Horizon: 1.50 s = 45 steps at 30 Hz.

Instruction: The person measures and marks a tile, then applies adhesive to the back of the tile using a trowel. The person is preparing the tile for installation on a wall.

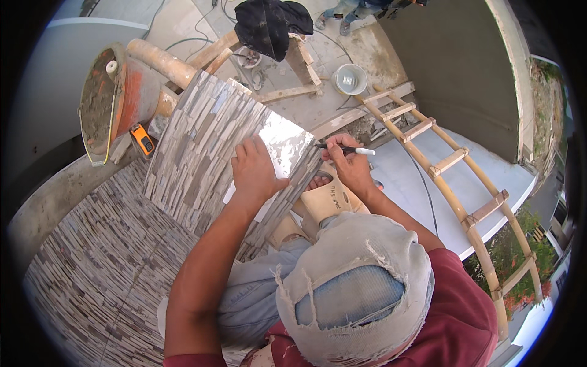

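Note:
A large tile with a grey-brown stacked-stone pattern (189, 153) lies tilted in front of me. On its right part rests a glossy white flat piece (284, 147) that mirrors the light. My left hand (255, 171) lies on this piece, fingers stretched out and thumb apart, pressing it to the tile. My right hand (351, 165) is closed around a black marker with a white end (354, 150). The marker's tip is at the white piece's right edge, by the tile's upper right corner. Below my right hand, toes show in beige footwear (327, 199).
Left stand a mortar-filled bucket (125, 101) and an orange tape measure (142, 139). A bamboo ladder (449, 162) leans at right; a water pail (350, 79) stands behind. Black cloth (269, 24) hangs over wood. Another person's legs (345, 12) show far back. My torn-jeans knee (354, 287) is near.

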Tool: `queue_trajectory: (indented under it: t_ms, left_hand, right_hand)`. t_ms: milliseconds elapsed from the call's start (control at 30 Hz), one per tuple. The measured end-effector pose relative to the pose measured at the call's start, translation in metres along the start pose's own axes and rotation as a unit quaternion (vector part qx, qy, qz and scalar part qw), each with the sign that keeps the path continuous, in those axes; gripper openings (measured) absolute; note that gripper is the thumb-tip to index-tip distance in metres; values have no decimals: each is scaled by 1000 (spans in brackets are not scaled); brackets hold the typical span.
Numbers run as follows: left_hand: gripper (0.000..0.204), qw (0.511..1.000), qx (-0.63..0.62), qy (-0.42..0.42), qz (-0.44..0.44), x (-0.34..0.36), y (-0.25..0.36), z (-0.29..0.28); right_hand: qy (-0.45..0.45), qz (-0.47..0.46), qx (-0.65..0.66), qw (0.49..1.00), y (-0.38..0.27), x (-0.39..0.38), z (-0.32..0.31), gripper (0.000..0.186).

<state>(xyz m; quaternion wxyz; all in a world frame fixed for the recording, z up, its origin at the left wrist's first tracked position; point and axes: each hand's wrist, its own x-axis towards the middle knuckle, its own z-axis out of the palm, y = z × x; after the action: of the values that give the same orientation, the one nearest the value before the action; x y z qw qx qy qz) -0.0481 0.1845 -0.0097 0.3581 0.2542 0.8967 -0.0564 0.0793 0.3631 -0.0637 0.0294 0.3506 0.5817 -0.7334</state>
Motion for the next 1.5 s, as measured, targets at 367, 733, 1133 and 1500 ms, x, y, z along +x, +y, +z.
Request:
queue_trajectory:
  t_ms: [367,733,1133,1500]
  left_hand:
    - [125,1000,-3,-1,-8,2,2,0]
    - [120,1000,-3,22,1,1,1,5]
    - [125,1000,4,6,2,2,1,2]
    - [121,999,-5,36,-31,8,-76,-51]
  right_hand:
    - [-19,-23,-111,993,10,0,6,23]
    - [-26,-21,-108,994,13,1,4,23]
    - [59,-46,-79,994,2,37,-31,25]
    - [74,59,17,995,20,21,-32,22]
